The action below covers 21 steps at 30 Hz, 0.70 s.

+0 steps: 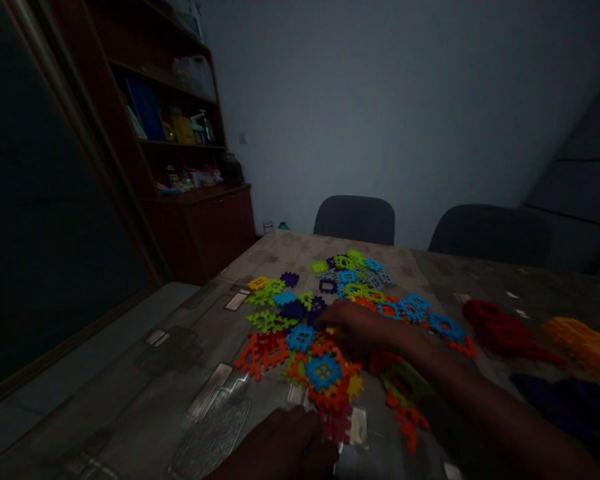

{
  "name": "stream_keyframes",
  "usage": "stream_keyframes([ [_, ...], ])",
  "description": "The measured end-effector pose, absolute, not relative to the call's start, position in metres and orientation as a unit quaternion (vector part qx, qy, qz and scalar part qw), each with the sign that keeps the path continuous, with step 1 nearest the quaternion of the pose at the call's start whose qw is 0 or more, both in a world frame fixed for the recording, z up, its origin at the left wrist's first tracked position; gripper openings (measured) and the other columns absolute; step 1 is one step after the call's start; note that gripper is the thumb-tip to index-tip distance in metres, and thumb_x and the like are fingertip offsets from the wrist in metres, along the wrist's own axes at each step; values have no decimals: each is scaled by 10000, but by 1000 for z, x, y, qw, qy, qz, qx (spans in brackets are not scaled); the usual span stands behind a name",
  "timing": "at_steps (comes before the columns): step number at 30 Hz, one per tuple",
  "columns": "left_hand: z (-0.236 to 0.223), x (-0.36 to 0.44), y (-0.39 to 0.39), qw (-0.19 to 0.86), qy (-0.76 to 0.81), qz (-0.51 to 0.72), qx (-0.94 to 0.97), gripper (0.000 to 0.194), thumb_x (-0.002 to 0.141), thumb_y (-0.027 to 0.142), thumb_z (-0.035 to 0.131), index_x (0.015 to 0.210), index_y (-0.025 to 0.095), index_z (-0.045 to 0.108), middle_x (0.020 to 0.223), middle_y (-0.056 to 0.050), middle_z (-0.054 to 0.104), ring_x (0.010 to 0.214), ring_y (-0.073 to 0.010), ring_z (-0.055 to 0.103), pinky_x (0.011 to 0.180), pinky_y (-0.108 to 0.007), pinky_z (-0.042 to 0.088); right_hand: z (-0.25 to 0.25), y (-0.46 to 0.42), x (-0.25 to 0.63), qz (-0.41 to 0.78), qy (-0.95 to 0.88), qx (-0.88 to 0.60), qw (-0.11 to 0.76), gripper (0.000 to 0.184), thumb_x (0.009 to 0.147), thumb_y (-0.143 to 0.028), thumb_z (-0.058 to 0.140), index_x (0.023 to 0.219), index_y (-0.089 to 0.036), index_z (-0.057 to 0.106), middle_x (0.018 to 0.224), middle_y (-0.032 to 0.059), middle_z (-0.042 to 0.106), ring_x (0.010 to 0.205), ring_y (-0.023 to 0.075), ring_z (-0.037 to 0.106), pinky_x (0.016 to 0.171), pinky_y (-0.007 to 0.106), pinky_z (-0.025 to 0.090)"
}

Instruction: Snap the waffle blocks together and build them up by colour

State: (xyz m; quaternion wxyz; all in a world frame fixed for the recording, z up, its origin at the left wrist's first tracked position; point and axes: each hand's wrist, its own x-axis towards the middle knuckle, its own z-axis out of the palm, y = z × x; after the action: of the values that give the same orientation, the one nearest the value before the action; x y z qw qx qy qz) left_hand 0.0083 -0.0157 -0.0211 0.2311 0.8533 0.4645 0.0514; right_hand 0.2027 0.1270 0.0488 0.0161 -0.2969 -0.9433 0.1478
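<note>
A heap of flat, toothed plastic tiles [325, 320] in orange, blue, green, purple and yellow is spread over the middle of the table [190, 373]. My right hand [357, 325] reaches in from the lower right and rests palm down on the heap. Its fingertips are bent and pinch a small yellow tile [331, 331]. At the table's near edge my left hand [283, 445] is curled like a fist. It lies against a few red tiles [336, 425], and the dim light hides what its fingers hold.
Sorted piles lie at the right: red [500, 330], yellow [583, 343] and dark purple [570, 397]. Two dark chairs [355, 219] stand behind the table. A wooden shelf unit [185, 167] fills the back left corner. The room is very dim.
</note>
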Motion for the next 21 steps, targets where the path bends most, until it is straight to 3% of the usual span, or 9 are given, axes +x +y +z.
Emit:
stream_keyframes([
  [3,-6,11,-18,235,498,-5,834,99,942,333,570,897,252,605,881,-23,700,792,-193,649,653,-275,481,56,114,227,181,-932,-308,57,277,923,-145,652,1188,-212,698,1146,18,750,1039,191,686,901,278,514],
  [8,-4,12,-20,210,494,12,844,104,937,324,580,871,251,614,830,-21,700,760,-188,653,631,-275,478,59,137,221,160,-906,-380,97,286,1014,-141,487,1242,-167,659,1262,103,699,1144,229,654,977,380,504],
  [12,-3,-3,-15,134,455,-7,880,88,936,258,574,952,263,661,892,-41,711,790,-208,657,613,-286,452,48,160,186,139,-901,-406,59,256,994,-318,630,1202,-170,648,1224,81,673,1060,237,668,922,464,551],
  [15,14,-18,-10,90,421,-42,901,350,793,211,715,1129,290,656,1068,-61,690,890,-263,647,699,-333,482,38,160,168,124,-903,-410,29,299,985,-348,645,1231,-178,631,1248,84,650,1065,244,658,911,471,557],
  [17,31,-26,-10,114,439,-67,888,549,655,197,800,1174,282,645,1107,-67,670,915,-297,642,748,-378,506,35,153,165,118,-909,-400,13,306,980,-340,651,1239,-179,627,1271,87,638,1100,256,643,932,486,543],
  [21,57,-35,-17,182,455,-62,869,685,642,190,845,1283,288,624,1259,-88,643,1094,-350,624,912,-466,511,41,140,177,125,-923,-362,-21,257,929,-212,686,1182,-172,668,1189,71,693,1063,235,658,911,414,532],
])
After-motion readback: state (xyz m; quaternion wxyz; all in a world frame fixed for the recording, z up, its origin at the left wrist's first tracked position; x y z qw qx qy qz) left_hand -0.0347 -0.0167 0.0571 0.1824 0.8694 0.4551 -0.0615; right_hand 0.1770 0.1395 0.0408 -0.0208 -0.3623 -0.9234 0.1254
